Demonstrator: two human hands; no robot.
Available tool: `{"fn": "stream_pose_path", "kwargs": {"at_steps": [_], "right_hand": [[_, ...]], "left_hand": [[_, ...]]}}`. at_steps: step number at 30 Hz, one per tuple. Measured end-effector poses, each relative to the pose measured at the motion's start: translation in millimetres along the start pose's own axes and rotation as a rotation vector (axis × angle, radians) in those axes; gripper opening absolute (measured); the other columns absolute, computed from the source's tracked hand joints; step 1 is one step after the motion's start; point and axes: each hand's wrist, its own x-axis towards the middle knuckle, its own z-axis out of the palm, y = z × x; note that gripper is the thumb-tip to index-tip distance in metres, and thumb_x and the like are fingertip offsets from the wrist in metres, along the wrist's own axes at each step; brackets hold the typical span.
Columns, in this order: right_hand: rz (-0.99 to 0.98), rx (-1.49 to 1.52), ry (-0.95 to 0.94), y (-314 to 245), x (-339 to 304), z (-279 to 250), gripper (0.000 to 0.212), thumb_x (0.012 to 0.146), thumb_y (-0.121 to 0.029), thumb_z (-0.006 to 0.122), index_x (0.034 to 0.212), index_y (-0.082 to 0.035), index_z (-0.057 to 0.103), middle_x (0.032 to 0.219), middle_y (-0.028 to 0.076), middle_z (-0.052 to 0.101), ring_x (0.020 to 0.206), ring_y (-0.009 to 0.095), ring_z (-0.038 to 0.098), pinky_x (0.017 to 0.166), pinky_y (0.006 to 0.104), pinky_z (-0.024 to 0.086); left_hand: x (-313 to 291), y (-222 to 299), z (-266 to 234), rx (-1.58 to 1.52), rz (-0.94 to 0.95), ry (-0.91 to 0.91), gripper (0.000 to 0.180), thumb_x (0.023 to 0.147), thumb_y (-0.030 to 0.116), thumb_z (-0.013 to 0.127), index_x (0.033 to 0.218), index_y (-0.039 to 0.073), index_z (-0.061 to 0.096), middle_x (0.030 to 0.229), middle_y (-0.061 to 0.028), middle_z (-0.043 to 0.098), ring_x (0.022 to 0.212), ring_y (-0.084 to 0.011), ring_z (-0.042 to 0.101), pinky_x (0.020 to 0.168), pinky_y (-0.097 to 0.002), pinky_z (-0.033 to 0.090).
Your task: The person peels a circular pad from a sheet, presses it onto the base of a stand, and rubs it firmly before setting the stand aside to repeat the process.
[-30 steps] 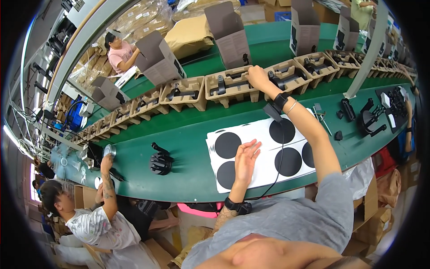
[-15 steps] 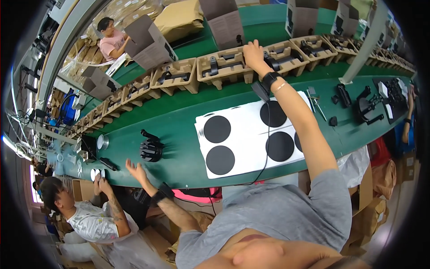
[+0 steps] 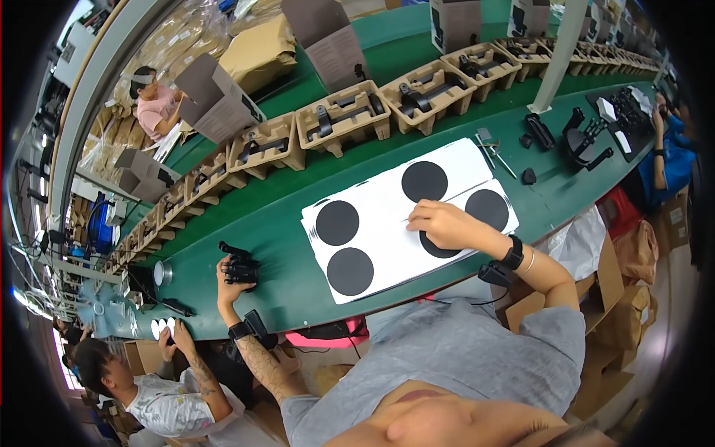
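Note:
My left hand grips the left side of a small stack of black plastic parts, with an arm-like piece sticking up at its top. My right hand is closed in a pinch over a white sheet of large black round stickers. Its fingertips are near the sheet's middle, and what they pinch, if anything, is too small to make out. Partly beneath that hand lies one black disc. Other discs show uncovered, such as the one at the sheet's left.
Cardboard pulp trays holding black parts line the far side of the green table. Open boxes stand behind them. At right are metal tools and a metal post. A co-worker handles white discs at left.
My right hand has come back from the trays to the sticker sheet, its fingers now pinched. My left hand has moved forward from open air onto the black parts. The whole view has shifted.

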Motion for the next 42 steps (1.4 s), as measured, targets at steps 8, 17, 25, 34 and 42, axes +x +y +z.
{"fn": "stream_pose_path", "kwargs": {"at_steps": [8, 17, 25, 34, 42], "right_hand": [[0.036, 0.006, 0.135, -10.6, -12.0, 21.2, 0.018, 0.066, 0.004, 0.060, 0.083, 0.002, 0.063, 0.090, 0.009, 0.062, 0.090, 0.025, 0.058, 0.077, 0.0334, 0.051], [0.028, 0.072, 0.160, -22.3, 5.7, 19.6, 0.020, 0.063, 0.008, 0.058, 0.082, 0.000, 0.059, 0.086, 0.009, 0.059, 0.084, 0.027, 0.057, 0.072, 0.0346, 0.050], [-0.035, 0.114, 0.417, -21.4, 0.7, 18.3, 0.023, 0.054, 0.010, 0.051, 0.071, -0.002, 0.061, 0.077, 0.007, 0.061, 0.074, 0.025, 0.056, 0.060, 0.0321, 0.049], [-0.110, 0.021, 0.483, -24.6, 3.5, 21.9, 0.021, 0.051, 0.008, 0.051, 0.066, -0.003, 0.060, 0.073, 0.006, 0.060, 0.071, 0.027, 0.055, 0.058, 0.0326, 0.048], [0.105, 0.385, 0.950, -9.1, -1.8, 19.1, 0.023, 0.053, 0.009, 0.035, 0.071, -0.003, 0.042, 0.075, 0.010, 0.045, 0.071, 0.023, 0.045, 0.071, 0.0349, 0.044]], "left_hand": [[-62.2, 45.1, 5.6, -0.276, -0.132, 0.493, 0.094, 0.051, -0.005, 0.081, 0.136, 0.005, 0.042, 0.113, -0.0088, 0.052, 0.097, -0.0202, 0.053, 0.086, -0.0322, 0.046], [-88.3, 234.6, 98.5, -0.786, 0.377, 1.139, 0.064, 0.080, 0.020, 0.068, 0.132, 0.008, 0.032, 0.125, -0.0185, 0.043, 0.104, -0.0282, 0.051, 0.087, -0.0416, 0.048], [-80.5, 299.3, 170.0, -1.534, 0.221, 0.235, 0.095, 0.068, 0.029, 0.078, 0.143, 0.017, 0.022, 0.140, -0.0174, 0.037, 0.124, -0.0356, 0.043, 0.103, -0.0504, 0.038], [-75.9, 280.8, 157.7, -1.887, 0.116, 0.150, 0.073, 0.082, 0.037, 0.064, 0.143, 0.023, 0.028, 0.142, -0.0171, 0.035, 0.130, -0.0425, 0.034, 0.104, -0.0574, 0.034], [-72.2, 280.9, 148.4, -1.873, 0.095, 0.176, 0.066, 0.085, 0.038, 0.054, 0.143, 0.022, 0.028, 0.141, -0.0186, 0.036, 0.130, -0.0438, 0.035, 0.103, -0.0561, 0.035]]}}
